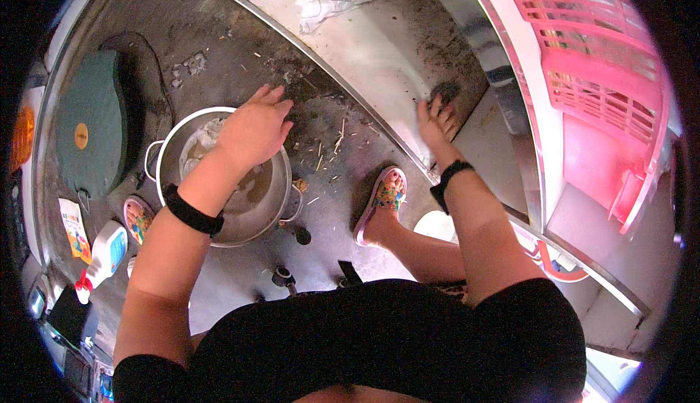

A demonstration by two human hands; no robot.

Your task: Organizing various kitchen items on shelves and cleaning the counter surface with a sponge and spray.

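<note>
My left hand is over the right side of a two-handled metal pot, its fingers apart and nothing in them. Cloudy liquid and a soaked whitish cloth are in the pot, partly hidden by my hand and forearm. My right hand, also without anything in it, has its fingers spread at a white metal-edged surface, close to a dark smudge. Whether it touches that surface, I cannot tell. A crumpled white cloth lies farther up on the same surface.
Debris litters the grey floor. At left are a dark green object, a white bottle with a red cap and a printed pouch. Pink plastic baskets rise at right. A white round container sits near my foot.
</note>
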